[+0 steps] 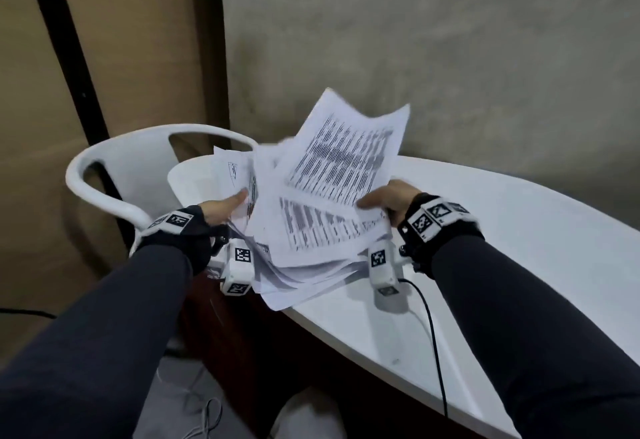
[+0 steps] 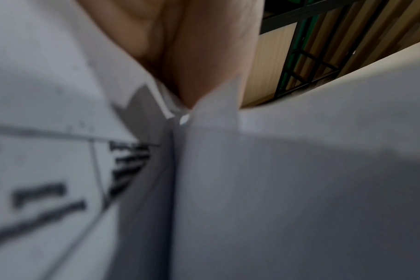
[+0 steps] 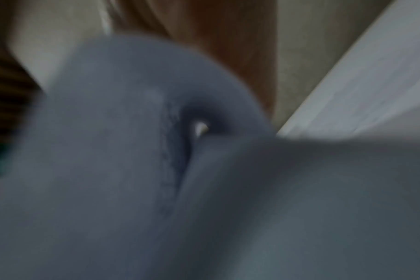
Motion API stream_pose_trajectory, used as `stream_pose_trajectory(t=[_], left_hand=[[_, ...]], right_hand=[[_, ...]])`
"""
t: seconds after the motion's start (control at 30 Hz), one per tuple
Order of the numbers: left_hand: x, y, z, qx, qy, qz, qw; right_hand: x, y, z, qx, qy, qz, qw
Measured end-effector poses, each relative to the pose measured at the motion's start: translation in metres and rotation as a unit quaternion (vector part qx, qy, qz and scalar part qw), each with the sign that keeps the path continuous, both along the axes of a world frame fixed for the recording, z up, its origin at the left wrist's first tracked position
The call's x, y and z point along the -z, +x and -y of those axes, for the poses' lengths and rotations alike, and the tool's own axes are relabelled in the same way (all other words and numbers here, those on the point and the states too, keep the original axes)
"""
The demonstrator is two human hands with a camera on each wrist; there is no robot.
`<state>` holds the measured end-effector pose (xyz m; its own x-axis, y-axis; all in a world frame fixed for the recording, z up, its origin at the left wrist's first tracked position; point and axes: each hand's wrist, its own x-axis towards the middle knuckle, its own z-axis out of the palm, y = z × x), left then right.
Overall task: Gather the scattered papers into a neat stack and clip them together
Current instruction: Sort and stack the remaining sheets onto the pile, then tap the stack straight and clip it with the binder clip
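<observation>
A loose, fanned bundle of printed white papers is held up between both hands over the near left end of the white table. My left hand grips the bundle's left edge, thumb on top. My right hand grips its right edge, thumb on the top sheet. The sheets stick out at different angles and the upper ones tilt toward the wall. In the left wrist view the papers fill the picture below my fingers. The right wrist view is a blur of paper. No clip is visible.
A white plastic chair stands left of the table, behind my left hand. A black cable runs from my right wrist across the table's near edge. A grey wall rises behind the table, and brown panels with a black frame stand at left.
</observation>
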<state>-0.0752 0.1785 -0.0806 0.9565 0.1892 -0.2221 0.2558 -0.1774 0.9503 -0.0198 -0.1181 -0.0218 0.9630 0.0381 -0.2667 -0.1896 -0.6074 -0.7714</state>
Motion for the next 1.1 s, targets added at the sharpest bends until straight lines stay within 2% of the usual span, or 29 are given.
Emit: stream_pose_trajectory(t=[0.03,0.1,0.13,0.2,0.27,0.33,0.37,0.43,0.53,0.6,0.7,0.8,0.97,1.1], left_hand=[[-0.004,0.000,0.004,-0.034,-0.024,0.020,0.999],[-0.009,-0.004,0.011,-0.089,-0.101,0.067,0.989],[-0.011,-0.006,0.015,-0.097,-0.128,0.068,0.985],[-0.009,-0.008,0.015,-0.066,-0.142,0.071,0.985],[-0.007,-0.010,0.008,-0.007,-0.095,0.018,0.995],[-0.001,-0.007,0.001,0.041,-0.008,-0.078,0.996],[0.001,-0.005,-0.002,0.045,0.047,-0.094,0.993],[-0.001,-0.004,-0.004,0.016,0.096,-0.061,0.993],[-0.010,-0.007,-0.005,0.018,0.047,0.018,0.999],[-0.017,-0.006,-0.007,0.026,0.010,0.070,0.997],[-0.039,-0.006,0.010,0.058,-0.038,0.127,0.990],[-0.063,-0.005,0.042,0.079,-0.064,0.166,0.981],[-0.097,0.003,0.095,0.059,-0.086,0.236,0.966],[-0.122,0.003,0.128,0.055,-0.095,0.288,0.951]], right_hand=[[0.002,-0.003,-0.002,-0.018,-0.065,0.014,0.998],[0.009,-0.002,-0.005,-0.038,-0.115,0.025,0.992],[0.012,0.000,-0.007,-0.055,-0.106,0.010,0.993],[0.016,0.000,-0.012,-0.097,-0.061,-0.032,0.993],[0.025,0.006,-0.016,-0.148,-0.060,-0.065,0.985],[0.029,0.005,-0.022,-0.177,-0.048,-0.075,0.980],[0.030,0.003,-0.023,-0.181,-0.032,-0.064,0.981],[0.027,0.003,-0.020,-0.131,0.017,-0.026,0.991],[0.017,0.006,0.011,-0.009,0.058,0.061,0.996],[0.009,0.004,0.034,0.023,0.090,0.062,0.994],[-0.003,-0.008,0.053,-0.026,0.179,0.045,0.982],[-0.021,-0.020,0.057,-0.077,0.281,0.101,0.951],[-0.054,-0.022,0.078,0.026,0.335,0.271,0.902],[-0.076,-0.031,0.099,0.029,0.318,0.338,0.885]])
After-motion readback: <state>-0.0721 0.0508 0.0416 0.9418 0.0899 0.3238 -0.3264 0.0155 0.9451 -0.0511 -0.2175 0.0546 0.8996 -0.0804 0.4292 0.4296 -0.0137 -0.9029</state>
